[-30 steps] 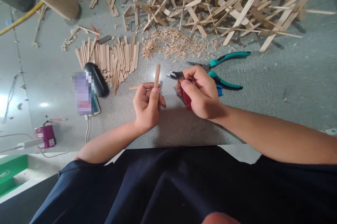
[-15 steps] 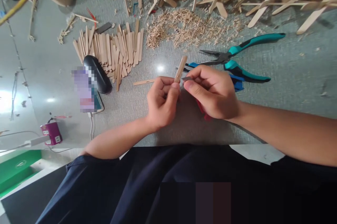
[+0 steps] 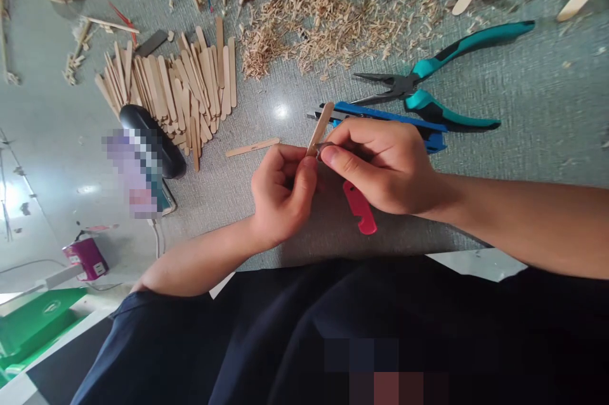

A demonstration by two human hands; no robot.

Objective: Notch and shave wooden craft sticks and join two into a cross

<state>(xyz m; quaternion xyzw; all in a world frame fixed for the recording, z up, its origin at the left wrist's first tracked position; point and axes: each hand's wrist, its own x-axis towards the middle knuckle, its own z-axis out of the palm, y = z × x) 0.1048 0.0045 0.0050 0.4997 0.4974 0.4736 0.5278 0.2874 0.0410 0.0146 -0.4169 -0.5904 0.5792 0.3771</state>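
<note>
My left hand (image 3: 286,192) is closed on the lower part of a wooden craft stick (image 3: 322,124), which tilts up and to the right. My right hand (image 3: 380,160) pinches a small grey blade (image 3: 325,147), its tip against the stick; most of the blade is hidden by the fingers. Below the right hand lies a red plastic piece (image 3: 360,207) with a notch. Just behind that hand is a blue utility knife (image 3: 435,133), partly covered. Left of the held stick, another craft stick (image 3: 252,147) with a small slot lies on the table.
Teal-handled pliers (image 3: 404,86) lie spread at the right. Wood shavings (image 3: 304,30) are heaped behind my hands. At left are a row of craft sticks (image 3: 162,87), a black case (image 3: 152,141), a phone (image 3: 167,199) on a cable and a purple power adapter (image 3: 86,259).
The view has shifted, so the table things appear moved. The blade has come from just beside the stick to touching it. More of the red piece and blue knife shows.
</note>
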